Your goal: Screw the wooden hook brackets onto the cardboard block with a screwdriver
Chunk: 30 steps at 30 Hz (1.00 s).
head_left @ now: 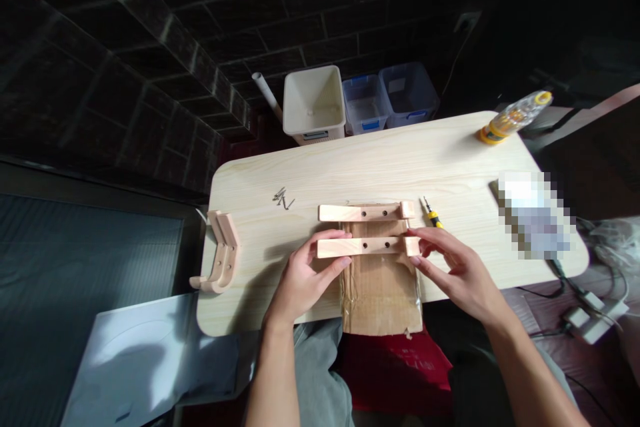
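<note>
A pale wooden piece with two dark holes [374, 247] lies across a sheet of cardboard [383, 307] at the table's near edge. My left hand [313, 273] pinches its left end between thumb and fingers. On its blocky right end, the thumb and fingers of my right hand [457, 267] are closed. A matching wooden piece [345, 213] rests parallel just beyond it, touched by neither hand. To the right of that piece lies a yellow and black screwdriver [432, 215]. Several screws [283, 199] lie loose to the left.
Curved wooden hooks [227, 257] sit at the left edge of the table [400, 167]. A clear container with a yellow base [515, 119] stands at the back right, near a pixelated device [533, 217]. Beyond the table are a white bin [314, 103] and two clear bins [366, 103].
</note>
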{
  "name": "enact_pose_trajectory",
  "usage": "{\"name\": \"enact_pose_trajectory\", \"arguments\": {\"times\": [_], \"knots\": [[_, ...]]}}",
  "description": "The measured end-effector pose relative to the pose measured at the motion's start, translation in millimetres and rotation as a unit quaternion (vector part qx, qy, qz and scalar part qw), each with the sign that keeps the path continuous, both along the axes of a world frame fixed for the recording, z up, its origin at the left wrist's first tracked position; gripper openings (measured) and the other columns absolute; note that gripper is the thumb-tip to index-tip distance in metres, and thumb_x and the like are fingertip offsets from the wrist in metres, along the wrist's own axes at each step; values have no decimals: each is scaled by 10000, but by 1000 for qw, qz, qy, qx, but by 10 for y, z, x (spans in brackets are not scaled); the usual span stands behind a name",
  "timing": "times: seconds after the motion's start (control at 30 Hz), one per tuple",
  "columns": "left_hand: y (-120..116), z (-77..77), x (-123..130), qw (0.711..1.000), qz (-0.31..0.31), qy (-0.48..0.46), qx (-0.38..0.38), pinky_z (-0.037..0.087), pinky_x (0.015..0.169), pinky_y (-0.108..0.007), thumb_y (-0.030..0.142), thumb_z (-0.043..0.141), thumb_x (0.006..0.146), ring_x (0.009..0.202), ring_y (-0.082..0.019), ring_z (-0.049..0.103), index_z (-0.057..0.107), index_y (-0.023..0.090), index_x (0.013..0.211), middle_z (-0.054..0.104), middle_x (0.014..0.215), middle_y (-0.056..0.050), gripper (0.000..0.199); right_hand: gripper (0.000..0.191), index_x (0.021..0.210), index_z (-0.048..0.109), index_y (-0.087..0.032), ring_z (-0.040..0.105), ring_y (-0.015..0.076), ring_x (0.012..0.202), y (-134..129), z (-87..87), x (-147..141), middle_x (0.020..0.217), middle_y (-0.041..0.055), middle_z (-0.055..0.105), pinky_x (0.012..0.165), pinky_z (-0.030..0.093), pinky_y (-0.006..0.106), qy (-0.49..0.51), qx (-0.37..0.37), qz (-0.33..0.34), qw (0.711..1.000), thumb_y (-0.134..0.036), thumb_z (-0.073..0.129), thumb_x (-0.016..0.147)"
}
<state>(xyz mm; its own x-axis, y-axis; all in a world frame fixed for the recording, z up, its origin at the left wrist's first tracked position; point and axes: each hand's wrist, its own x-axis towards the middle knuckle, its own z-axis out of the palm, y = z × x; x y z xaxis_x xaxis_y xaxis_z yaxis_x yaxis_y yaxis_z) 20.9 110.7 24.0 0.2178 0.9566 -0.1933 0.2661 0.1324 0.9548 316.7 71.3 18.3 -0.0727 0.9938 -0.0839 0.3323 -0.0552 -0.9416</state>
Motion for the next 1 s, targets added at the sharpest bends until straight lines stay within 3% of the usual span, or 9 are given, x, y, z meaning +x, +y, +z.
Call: {"name": "enact_pose_trajectory", "arguments": {"times": [0.13,0.2,0.3,0.37,0.47,0.57,0.63,0.8,1.0], "knots": [[-45,-2,-203,1000,14,-25,3,559,1092,-378,306,814,870,1234,-238,703,608,222,1321,719,1368,-128,502,507,1401,646,-311,687,215,991,-17,16,9,1340,93,683,915,621,383,47,-12,-11,999,-417,774,922],[-76,19,-409,998,51,-22,23,592,1014,-361,323,801,877,1121,-210,727,603,201,1279,720,1336,-143,465,552,1422,631,-308,682,214,1004,-27,25,18,1337,93,686,924,614,383,64,-13,-8,998,-411,795,906],[-119,103,-845,978,176,62,98,592,968,-357,386,768,895,1041,-196,719,614,189,1197,732,1249,-128,392,622,1451,609,-311,679,214,1014,-47,20,47,1341,92,688,921,603,373,90,-5,-8,996,-398,830,876],[-161,194,-1201,946,223,183,146,578,995,-402,445,724,912,1074,-232,708,640,193,1180,733,1205,-117,377,652,1456,605,-312,681,210,1002,-64,-1,82,1374,97,676,920,594,369,105,6,-17,994,-396,849,857],[-275,333,-1750,884,155,405,177,484,1128,-470,499,713,886,1274,-305,614,701,242,1175,680,1337,-102,387,658,1445,614,-296,695,218,983,-98,-46,141,1332,107,700,912,591,386,108,16,-43,993,-415,856,845],[-408,398,-2170,852,52,500,147,436,1163,-509,522,743,821,1364,-365,534,691,250,1267,598,1487,-110,525,673,1441,614,-284,710,225,967,-148,-76,173,1297,111,712,901,598,407,100,43,-91,990,-441,858,834],[-454,401,-2319,837,-18,530,135,423,1176,-517,454,746,821,1436,-374,472,660,246,1352,549,1559,-118,577,641,1399,646,-266,716,233,963,-192,-77,168,1223,107,733,874,601,406,68,82,-146,984,-453,861,825],[-354,452,-2334,813,-117,550,151,354,1217,-570,278,761,813,1498,-373,422,750,274,1236,572,1567,-101,423,563,1341,667,-220,716,250,951,-337,-63,104,1049,98,746,832,599,412,30,159,-248,955,-473,818,862],[-140,628,-2188,825,-194,513,137,401,1183,-538,327,788,814,1449,-364,490,825,288,876,662,1475,-62,83,471,1315,675,-195,716,228,843,-458,-69,82,959,87,749,750,603,380,10,192,-277,941,-439,761,921]]}}
